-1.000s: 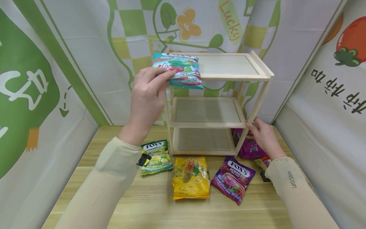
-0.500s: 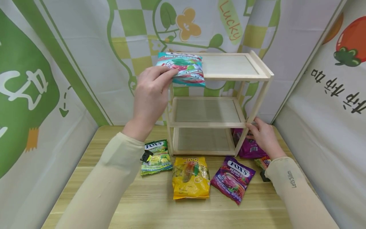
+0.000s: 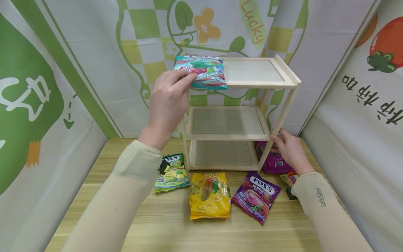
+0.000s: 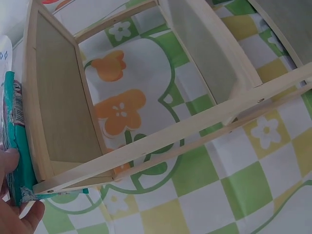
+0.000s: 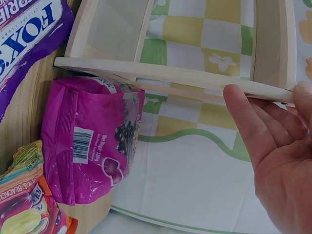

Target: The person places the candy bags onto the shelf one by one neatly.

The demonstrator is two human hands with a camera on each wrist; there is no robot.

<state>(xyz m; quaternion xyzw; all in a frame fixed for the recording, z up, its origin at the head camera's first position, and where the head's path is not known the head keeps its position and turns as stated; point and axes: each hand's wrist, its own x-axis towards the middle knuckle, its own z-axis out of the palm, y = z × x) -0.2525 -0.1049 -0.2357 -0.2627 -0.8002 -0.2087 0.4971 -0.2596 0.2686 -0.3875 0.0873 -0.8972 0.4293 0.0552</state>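
Note:
My left hand (image 3: 168, 101) pinches the lower left of a teal Fox's Mint Blossom candy bag (image 3: 210, 75), thumb on the front. The bag overlaps the left end of the top tier of a wooden three-tier shelf (image 3: 256, 71); in the left wrist view, the bag (image 4: 22, 151) lies against that tier's outer face. My right hand (image 3: 292, 150) grips the front right post at middle-tier height. In the right wrist view, the index fingertip of this hand (image 5: 282, 165) touches the post (image 5: 185, 77), the thumb is at its end, and other fingers pass behind.
On the table (image 3: 163, 231), before the shelf, lie a green Fox's bag (image 3: 176, 176), a yellow candy bag (image 3: 209, 199) and a purple Fox's Berries bag (image 3: 256, 197). A magenta bag (image 5: 92, 146) and an orange-edged bag (image 5: 29, 195) sit by the right post. Printed cloth walls surround the table.
My left hand has moved the teal bag a little right and up, further over the shelf's top tier. The right hand has kept its place on the post.

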